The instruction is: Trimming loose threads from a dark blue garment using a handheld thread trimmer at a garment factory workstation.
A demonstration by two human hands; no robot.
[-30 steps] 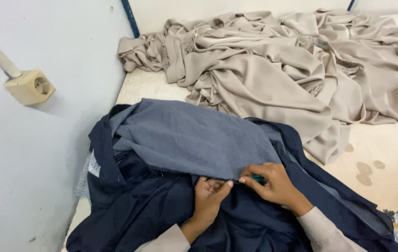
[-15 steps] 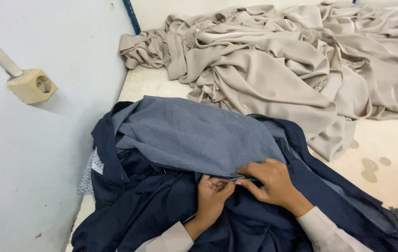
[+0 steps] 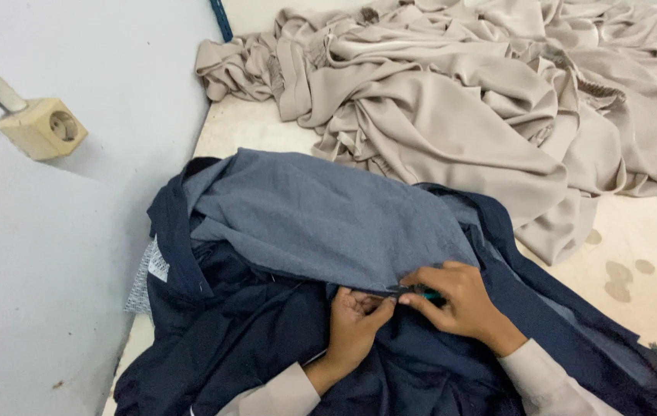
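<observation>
A dark navy garment lies bunched on the table with its lighter grey-blue lining turned up on top. My left hand pinches the lining's lower edge. My right hand sits just to the right of it on the same edge, holding a small dark tool with a green handle, its tip pointing at the seam between the two hands. Both wrists wear beige sleeves.
A large heap of beige fabric covers the far half of the stained cream table. A pale blue wall at the left carries a cream socket with a conduit. A blue bar stands at the back.
The view has drifted slightly, so the fabrics sit a little differently in frame. Both hands stay at the lining's edge, with only small finger movements.
</observation>
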